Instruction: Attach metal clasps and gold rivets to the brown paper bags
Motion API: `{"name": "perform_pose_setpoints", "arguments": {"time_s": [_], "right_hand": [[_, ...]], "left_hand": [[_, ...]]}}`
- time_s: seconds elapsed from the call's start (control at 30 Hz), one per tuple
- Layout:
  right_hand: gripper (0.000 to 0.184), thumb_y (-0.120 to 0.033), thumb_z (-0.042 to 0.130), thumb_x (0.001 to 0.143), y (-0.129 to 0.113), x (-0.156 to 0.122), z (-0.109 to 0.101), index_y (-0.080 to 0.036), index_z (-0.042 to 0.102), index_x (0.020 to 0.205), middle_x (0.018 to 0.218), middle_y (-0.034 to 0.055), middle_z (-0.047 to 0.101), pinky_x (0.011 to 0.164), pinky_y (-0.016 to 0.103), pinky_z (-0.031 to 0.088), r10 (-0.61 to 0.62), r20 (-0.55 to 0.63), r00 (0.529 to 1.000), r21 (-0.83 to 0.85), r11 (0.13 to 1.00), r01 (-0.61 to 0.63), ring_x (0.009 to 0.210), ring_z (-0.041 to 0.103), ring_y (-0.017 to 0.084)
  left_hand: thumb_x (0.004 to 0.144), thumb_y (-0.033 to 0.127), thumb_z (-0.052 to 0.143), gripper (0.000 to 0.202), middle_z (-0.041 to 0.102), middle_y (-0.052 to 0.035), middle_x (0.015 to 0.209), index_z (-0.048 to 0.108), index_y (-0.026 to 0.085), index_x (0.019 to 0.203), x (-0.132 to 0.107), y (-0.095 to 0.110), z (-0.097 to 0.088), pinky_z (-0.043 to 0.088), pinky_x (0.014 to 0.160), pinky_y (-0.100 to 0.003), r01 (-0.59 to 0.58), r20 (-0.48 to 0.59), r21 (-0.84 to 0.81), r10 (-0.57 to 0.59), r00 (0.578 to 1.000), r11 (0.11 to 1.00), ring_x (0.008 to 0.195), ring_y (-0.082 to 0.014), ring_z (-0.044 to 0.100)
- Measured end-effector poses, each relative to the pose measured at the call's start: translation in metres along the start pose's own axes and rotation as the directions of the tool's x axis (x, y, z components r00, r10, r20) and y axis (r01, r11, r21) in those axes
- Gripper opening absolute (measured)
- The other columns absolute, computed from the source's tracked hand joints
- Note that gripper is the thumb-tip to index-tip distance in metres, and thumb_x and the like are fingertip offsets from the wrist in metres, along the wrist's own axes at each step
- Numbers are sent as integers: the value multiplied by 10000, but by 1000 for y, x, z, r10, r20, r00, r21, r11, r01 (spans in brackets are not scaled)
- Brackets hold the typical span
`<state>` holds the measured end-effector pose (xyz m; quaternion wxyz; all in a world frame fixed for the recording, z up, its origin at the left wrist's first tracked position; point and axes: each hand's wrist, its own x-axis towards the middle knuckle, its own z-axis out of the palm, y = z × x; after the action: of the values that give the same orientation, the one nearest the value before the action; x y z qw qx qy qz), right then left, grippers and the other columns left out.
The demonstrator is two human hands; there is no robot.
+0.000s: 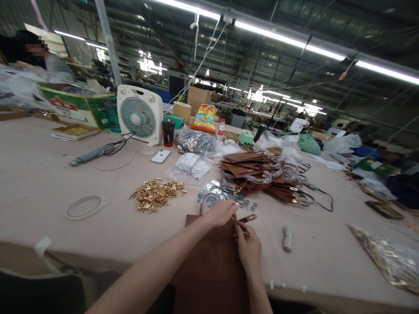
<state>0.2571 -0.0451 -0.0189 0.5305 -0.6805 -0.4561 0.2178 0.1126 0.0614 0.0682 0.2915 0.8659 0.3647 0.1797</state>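
Observation:
A brown bag panel [211, 266] hangs over the table's front edge, with a handle loop [203, 203] standing at its top. My left hand [224, 212] reaches across the panel's upper edge, its fingers closed together by a short brown strap [247, 219] with a gold metal end. Just below, my right hand [249, 246] pinches at the same spot, thumb against fingers. What lies between the fingertips of either hand is too small to make out. Beyond my hands lie a heap of small silvery metal plates [214, 189] and a pile of gold fasteners [157, 195].
Brown bag pieces [258, 172] with plastic-wrapped handles are stacked behind my hands. Toward the left are a tape roll [84, 207], a corded electric tool [91, 155], a phone [160, 156] and a fan [140, 114]. A grey-green cylinder [287, 239] lies at right. A person sits far left.

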Motion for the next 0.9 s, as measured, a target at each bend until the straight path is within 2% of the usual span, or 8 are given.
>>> {"name": "perform_pose_setpoints", "arguments": {"time_s": [0.1, 0.13, 0.2, 0.3, 0.43, 0.63, 0.9], "right_hand": [[512, -604, 680, 860, 3, 6, -1, -157, 758, 1096, 823, 79, 756, 598, 312, 573, 94, 19, 995, 97, 991, -96, 676, 711, 235], [523, -609, 693, 849, 3, 8, -1, -151, 760, 1093, 795, 75, 752, 586, 309, 571, 104, 22, 994, 115, 988, -106, 664, 709, 234], [537, -611, 714, 834, 2, 11, -1, -140, 764, 1087, 763, 70, 746, 578, 308, 568, 115, 28, 993, 137, 983, -118, 651, 706, 234], [553, -619, 733, 819, 2, 14, -2, -130, 769, 1076, 749, 68, 745, 594, 316, 562, 130, 48, 990, 131, 982, -135, 642, 698, 230], [554, -621, 730, 831, 5, 14, -5, -128, 769, 1083, 753, 66, 747, 650, 324, 559, 121, 75, 990, 95, 987, -128, 657, 697, 227], [525, -605, 742, 834, 3, 10, -5, -142, 761, 1080, 809, 74, 755, 670, 316, 556, 118, 84, 989, 118, 985, -127, 698, 699, 223], [489, -568, 751, 838, 2, 6, -3, -146, 760, 1086, 817, 74, 749, 688, 320, 572, 96, 105, 990, 147, 983, -111, 706, 691, 217]], "left_hand": [[997, 353, 544, 240, 733, -128, 1124, 675, 172, 1086, -21, -13, 3, 526, 933, -385, 101, -62, 46, -98, 993, 994, 1074, -288, 679], [947, 373, 633, 247, 713, -146, 1161, 681, 168, 1077, -27, -15, 4, 509, 978, -422, 127, -74, 81, -121, 990, 989, 1127, -321, 652], [838, 483, 775, 413, 681, -167, 1203, 690, 163, 1084, -35, -17, 7, 480, 1037, -473, 165, -86, 174, -152, 985, 971, 1191, -371, 606], [676, 690, 851, 720, 657, -188, 1226, 693, 148, 1122, -38, -16, 13, 473, 1053, -497, 195, -89, 303, -176, 980, 933, 1214, -406, 574], [535, 761, 893, 901, 660, -204, 1205, 680, 132, 1144, -30, -19, 22, 478, 1026, -499, 235, -97, 320, -215, 972, 918, 1191, -424, 580], [588, 808, 838, 794, 682, -167, 1120, 680, 164, 1025, -26, -33, 29, 509, 924, -437, 198, -83, 252, -183, 980, 947, 1106, -390, 630], [587, 785, 862, 784, 671, -145, 1117, 661, 172, 1033, -29, -34, 30, 510, 898, -417, 194, -103, 255, -173, 980, 947, 1079, -371, 639]]}}
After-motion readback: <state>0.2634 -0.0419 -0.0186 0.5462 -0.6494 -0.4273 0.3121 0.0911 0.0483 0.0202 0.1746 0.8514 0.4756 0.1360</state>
